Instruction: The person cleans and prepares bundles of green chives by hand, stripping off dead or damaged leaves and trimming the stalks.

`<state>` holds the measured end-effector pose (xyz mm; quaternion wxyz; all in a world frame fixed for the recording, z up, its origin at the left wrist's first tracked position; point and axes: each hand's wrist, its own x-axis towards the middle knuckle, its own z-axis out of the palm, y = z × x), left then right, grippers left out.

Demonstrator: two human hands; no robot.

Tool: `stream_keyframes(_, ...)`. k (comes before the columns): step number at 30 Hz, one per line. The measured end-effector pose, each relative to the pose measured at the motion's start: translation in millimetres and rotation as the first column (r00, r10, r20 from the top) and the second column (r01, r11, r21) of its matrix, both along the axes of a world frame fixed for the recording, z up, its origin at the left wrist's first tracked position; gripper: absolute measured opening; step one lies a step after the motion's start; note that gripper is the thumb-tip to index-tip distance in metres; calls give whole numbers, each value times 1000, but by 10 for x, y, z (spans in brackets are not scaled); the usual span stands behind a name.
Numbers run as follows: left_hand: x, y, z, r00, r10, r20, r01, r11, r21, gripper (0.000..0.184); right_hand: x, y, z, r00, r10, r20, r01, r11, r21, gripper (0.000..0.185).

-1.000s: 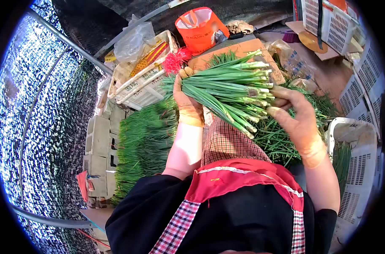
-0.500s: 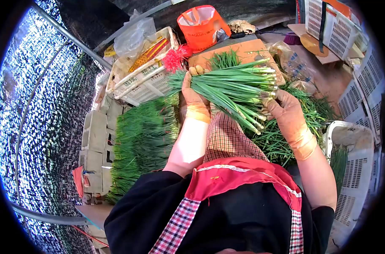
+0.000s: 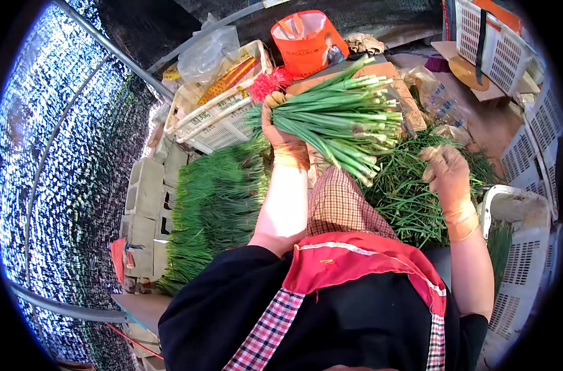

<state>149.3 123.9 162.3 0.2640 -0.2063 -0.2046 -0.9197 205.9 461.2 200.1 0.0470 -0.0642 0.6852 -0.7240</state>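
Note:
My left hand [image 3: 281, 133], in an orange glove, is wrapped round a bunch of long green stalks [image 3: 337, 117]. Their pale cut ends fan out to the right, above my lap. To the right of the bunch and apart from it, my gloved right hand [image 3: 447, 176] has its fingers curled together; whether something small is between them is too small to tell. Beneath that hand lies a loose heap of green stalks [image 3: 411, 198]. Rows of bundled greens [image 3: 213, 204] stand at the left.
A white crate [image 3: 226, 120] with plastic bags and a red tuft [image 3: 270, 84] is at the upper left. Behind the bunch stand an orange bag [image 3: 306, 49] and a brown board [image 3: 411, 108]. White crates [image 3: 526, 247] line the right side, grey blocks [image 3: 142, 198] the left.
My right hand has come away from the cut ends of the bunch, moving right and down, and its fingers have curled in. My left hand still holds the bunch.

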Motion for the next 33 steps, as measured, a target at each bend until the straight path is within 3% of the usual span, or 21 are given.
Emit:
stream_keyframes(1,18,8,27,999,26,26,-25,999,-20,25,39,-22,21,998,60,30,-61,997,37,14)
stream_keyframes(3,10,36,56,999,26,45,-27,999,17,23,144,-209,89,977,70,-200,-72,997,-3,24)
stream_keyframes(5,23,39,67,995,-16,98,9,997,78,22,183,-322,125,959,166,-229,-155,986,64,31)
stream_keyframes(7,22,40,60,999,-37,24,37,999,20,22,194,-394,165,955,167,-247,-133,980,149,26)
stream_keyframes(9,37,49,65,997,9,74,-11,999,38,21,140,-452,58,870,164,-465,41,916,399,19)
stream_keyframes(10,49,61,81,995,50,87,-52,998,22,19,112,-461,9,809,149,-568,110,912,395,11)
stream_keyframes(11,58,66,92,996,50,77,-52,998,23,19,114,-416,26,748,218,-627,187,837,515,9)
stream_keyframes(13,53,70,137,989,-83,-124,68,990,-125,17,139,-353,34,646,201,-736,260,849,460,6)
stream_keyframes(15,74,100,206,986,-81,-149,67,993,-96,15,82,-69,-248,767,108,-632,227,876,425,5)
stream_keyframes(16,95,134,243,984,-77,-160,67,996,-64,13,24,155,-435,890,12,-456,145,940,309,4)
stream_keyframes(18,117,133,265,985,-39,-167,28,997,-70,11,-172,895,-854,981,-29,-193,134,818,559,9)
stream_keyframes(19,135,119,255,987,-36,-157,25,997,-67,11,-231,1202,-1015,990,-28,-137,132,509,850,15)
stream_keyframes(21,145,127,277,961,-188,-204,197,980,25,10,-100,1327,-907,985,-116,128,-118,94,989,29)
stream_keyframes(23,198,190,297,949,-278,-146,296,948,120,10,-28,1223,-886,973,56,-223,199,281,939,40)
stream_keyframes(24,185,191,281,948,-278,-157,291,955,66,10,41,880,-493,964,51,-262,176,617,767,38)
stream_keyframes(25,169,198,278,944,-280,-173,286,958,9,11,100,596,-298,979,-9,-206,110,867,485,36)
stream_keyframes(26,185,231,296,940,-296,-171,305,952,29,11,113,417,-160,953,47,-300,73,924,376,36)
stream_keyframes(27,173,242,296,939,-299,-171,308,951,29,11,105,240,-52,845,72,-529,117,942,314,38)
stream_keyframes(28,157,242,294,932,-311,-188,318,948,11,4,130,123,115,854,92,-513,84,947,309,39)
stream_keyframes(31,205,276,341,933,-310,-181,314,949,-7,9,12,-79,197,898,119,-423,1,962,272,35)
stream_keyframes(33,235,337,386,871,-422,-252,438,899,10,10,-108,-104,50,938,238,-252,-224,971,83,32)
